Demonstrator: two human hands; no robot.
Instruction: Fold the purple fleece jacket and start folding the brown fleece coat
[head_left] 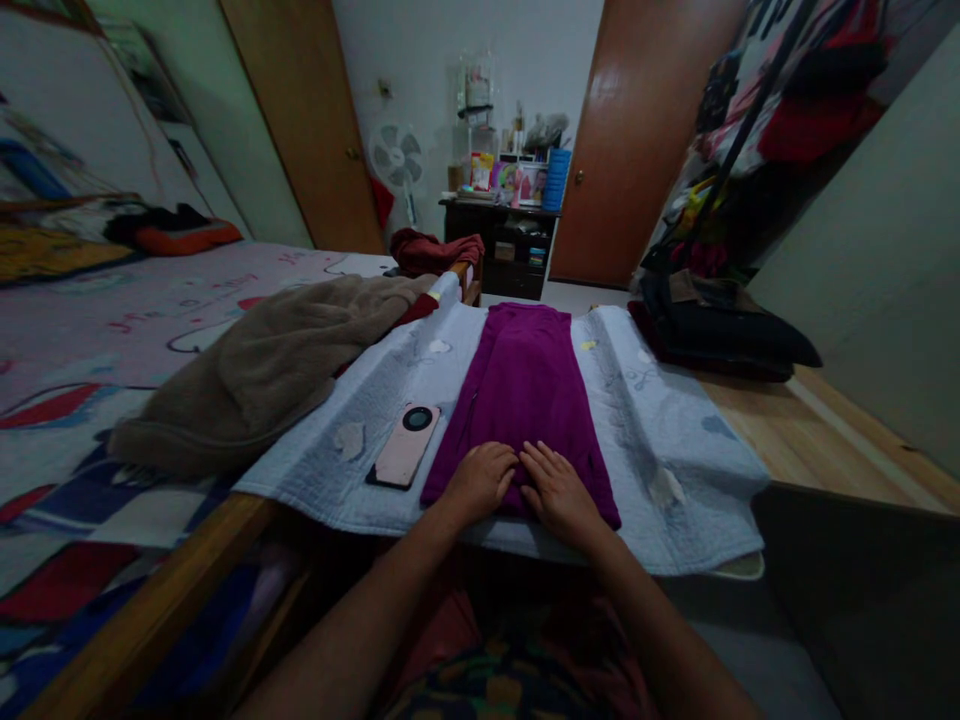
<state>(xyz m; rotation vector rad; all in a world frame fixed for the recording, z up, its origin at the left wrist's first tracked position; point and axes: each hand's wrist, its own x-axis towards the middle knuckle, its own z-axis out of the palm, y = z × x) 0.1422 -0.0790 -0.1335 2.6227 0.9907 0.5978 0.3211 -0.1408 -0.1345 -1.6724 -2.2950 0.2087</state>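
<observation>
A folded purple garment (pixel 529 380) lies lengthwise on a pale blue-grey quilted cloth (pixel 652 440). Both my hands rest on its near part, side by side. The fingers of my left hand (pixel 482 482) lie on the fabric, slightly bent, and nothing shows in them. My right hand (pixel 559 492) is flat on the garment, fingers extended and the thumb a little apart. Left of the garment, a pink phone (pixel 405 448) with a round dark camera ring lies on the cloth, its corners dark.
A brown fleece blanket (pixel 262 365) lies on the bed at the left. Dark folded clothes (pixel 720 325) are stacked on a wooden surface (pixel 806 430) at the right. Farther back stand a fan (pixel 397 160) and a dark shelf (pixel 510 245) with assorted items.
</observation>
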